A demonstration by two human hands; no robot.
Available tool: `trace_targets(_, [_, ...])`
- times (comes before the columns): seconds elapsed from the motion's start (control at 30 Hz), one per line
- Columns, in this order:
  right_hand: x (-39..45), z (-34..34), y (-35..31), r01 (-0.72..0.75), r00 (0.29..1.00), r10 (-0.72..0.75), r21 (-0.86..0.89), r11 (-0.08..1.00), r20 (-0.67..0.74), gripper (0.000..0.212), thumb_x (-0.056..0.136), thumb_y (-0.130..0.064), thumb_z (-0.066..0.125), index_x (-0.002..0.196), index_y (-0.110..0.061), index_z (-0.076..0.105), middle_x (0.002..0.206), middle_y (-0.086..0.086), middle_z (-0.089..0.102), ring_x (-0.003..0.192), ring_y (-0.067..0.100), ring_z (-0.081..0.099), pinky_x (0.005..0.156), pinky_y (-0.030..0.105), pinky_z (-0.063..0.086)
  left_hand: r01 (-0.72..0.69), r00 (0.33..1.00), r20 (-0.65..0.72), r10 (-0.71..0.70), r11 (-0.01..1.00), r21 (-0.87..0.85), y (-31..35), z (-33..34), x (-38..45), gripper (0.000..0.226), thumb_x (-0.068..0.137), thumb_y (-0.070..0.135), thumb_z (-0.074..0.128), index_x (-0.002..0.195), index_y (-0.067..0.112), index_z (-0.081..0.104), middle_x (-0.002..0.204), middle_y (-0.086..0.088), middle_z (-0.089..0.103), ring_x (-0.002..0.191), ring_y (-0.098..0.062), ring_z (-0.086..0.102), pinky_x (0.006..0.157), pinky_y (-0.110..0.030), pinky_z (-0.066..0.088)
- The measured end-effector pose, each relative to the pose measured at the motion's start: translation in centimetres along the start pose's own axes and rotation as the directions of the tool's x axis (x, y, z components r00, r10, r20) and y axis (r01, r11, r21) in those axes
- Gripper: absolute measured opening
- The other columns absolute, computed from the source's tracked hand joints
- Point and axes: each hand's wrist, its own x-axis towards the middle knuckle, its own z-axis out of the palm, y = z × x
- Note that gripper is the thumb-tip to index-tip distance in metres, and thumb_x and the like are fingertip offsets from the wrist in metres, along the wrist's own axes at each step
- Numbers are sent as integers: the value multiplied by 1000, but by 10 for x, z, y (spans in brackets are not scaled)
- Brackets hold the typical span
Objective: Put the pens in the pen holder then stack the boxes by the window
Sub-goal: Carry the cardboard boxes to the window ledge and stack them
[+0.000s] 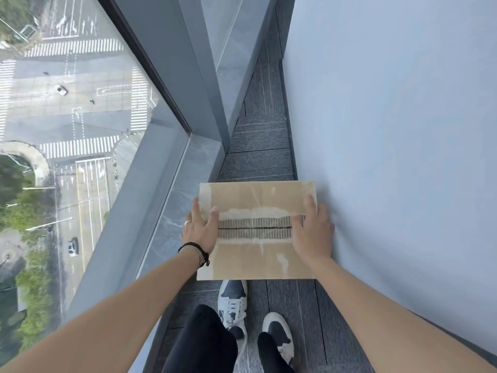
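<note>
Head view: cardboard box (256, 230) held flat above the carpet (261, 146), between window ledge (172, 211) and white wall (390, 130). Left hand (200, 227) gripping the box's left edge, thumb on top; right hand (313, 232) gripping the right edge likewise. Sneakers (234, 305) below the box.

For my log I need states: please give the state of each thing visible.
cardboard box: flaps closed, tape torn off along seam, held between both hands
left hand: gripping box's left edge
right hand: gripping box's right edge
window: shut
</note>
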Motion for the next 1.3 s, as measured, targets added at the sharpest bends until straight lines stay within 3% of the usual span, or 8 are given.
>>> trace_targets(0.13, [-14, -40, -40, 53, 999, -54, 41, 998, 2, 62, 104, -36, 41, 162, -22, 22, 163, 19, 29, 152, 34, 24, 121, 51, 22, -23, 1000, 9, 23, 1000, 13, 38, -31, -29, 77, 91, 64, 33, 158, 41, 4, 162, -16, 28, 153, -27, 16, 121, -55, 14])
trace_targets(0.3, [-52, -124, -124, 141, 990, -134, 163, 976, -55, 58, 106, -34, 43, 160, -21, 28, 162, 18, 31, 146, 36, 33, 119, 50, 27, -112, 994, -20, 111, 993, -27, 115, -87, -81, 69, 99, 58, 36, 160, 37, 9, 162, -11, 30, 152, -26, 20, 121, -49, 16])
trace_targets(0.57, [-139, -226, -227, 275, 961, -258, 303, 912, -98, 56, 105, -35, 44, 159, -26, 29, 159, 6, 39, 146, 23, 36, 120, 51, 30, -249, 968, -63, 242, 956, -155, 205, -174, -183, 64, 104, 50, 37, 160, 35, 10, 166, 1, 22, 154, -24, 13, 121, -42, 13])
trace_targets(0.77, [-204, -291, -274, 360, 933, -344, 284, 888, -109, 54, 105, -33, 44, 157, -24, 33, 155, 4, 43, 144, 22, 39, 120, 47, 30, -287, 956, -138, 260, 925, -249, 239, -226, -255, 63, 104, 50, 35, 161, 33, 12, 165, -1, 25, 155, -25, 12, 122, -45, 11])
trace_targets(0.93, [-247, -328, -297, 436, 899, -428, 271, 858, -92, 53, 104, -34, 45, 155, -25, 37, 155, 3, 44, 143, 22, 40, 120, 46, 30, -322, 939, -218, 265, 900, -294, 242, -253, -316, 63, 102, 52, 36, 159, 34, 16, 162, -3, 31, 150, -22, 25, 121, -44, 20])
trace_targets(1.1, [-287, -343, -316, 608, 782, -623, 198, 769, 16, 54, 104, -36, 42, 156, -26, 35, 156, 2, 43, 145, 23, 38, 120, 47, 30, -311, 904, -398, 157, 880, -360, 226, -271, -371, 62, 103, 48, 39, 160, 31, 19, 163, -4, 31, 152, -22, 21, 122, -44, 21])
trace_targets(1.3, [-351, -340, -320, 810, 534, -816, 143, 569, 221, 56, 103, -36, 43, 157, -23, 34, 160, 1, 40, 148, 23, 34, 121, 47, 28, -304, 804, -590, -74, 802, -515, 169, -261, -459, 60, 105, 42, 42, 159, 27, 22, 163, -5, 28, 150, -20, 24, 118, -39, 22])
